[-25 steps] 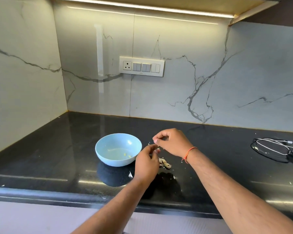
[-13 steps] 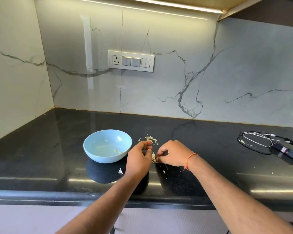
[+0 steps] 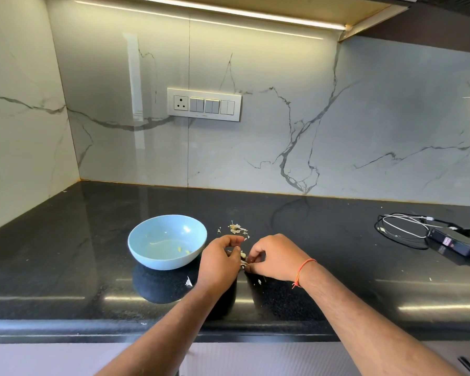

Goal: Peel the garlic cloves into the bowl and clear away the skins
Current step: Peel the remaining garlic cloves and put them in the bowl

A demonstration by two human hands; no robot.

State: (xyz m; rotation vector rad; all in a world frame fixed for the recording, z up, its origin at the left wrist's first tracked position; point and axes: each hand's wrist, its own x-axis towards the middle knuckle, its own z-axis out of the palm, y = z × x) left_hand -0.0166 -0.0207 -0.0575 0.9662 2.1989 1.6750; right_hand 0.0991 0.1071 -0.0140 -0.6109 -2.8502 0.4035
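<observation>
**Both hands pinching garlic just right of the blue bowl**

At the centre of the frame, a little below the middle, I see a small pale garlic clove [image 3: 243,255] caught between my two hands, low over the black countertop [image 3: 337,253]. My left hand [image 3: 219,263] has its fingers curled inward, thumb and fingertips closing on the clove from the left. My right hand [image 3: 276,257] meets it from the right, fingers bent and pinching at the same pale bit and the papery skin on its lower edge. How much of the clove is already bare I cannot tell; it is too small and mostly hidden by the fingers. An orange thread [image 3: 303,270] circles my right wrist.

Just left of the left hand sits the light blue bowl [image 3: 147,253], upright on the counter, with a few small yellowish pieces lying in its bottom. Just above the hands, toward the wall, lies a little heap of garlic skins [image 3: 236,228] with loose flakes scattered around it. One white flake [image 3: 188,282] lies below the bowl, near my left wrist, and another tiny scrap lies under the right hand.

At the right edge of the frame, well apart from the work, a coiled white cable [image 3: 402,226] and a black power adapter [image 3: 456,242] rest on the counter. On the marble-patterned wall, in the upper middle of the frame, is a white switch panel [image 3: 204,104] with a socket, and a light strip [image 3: 228,10] glows along the top.
</observation>
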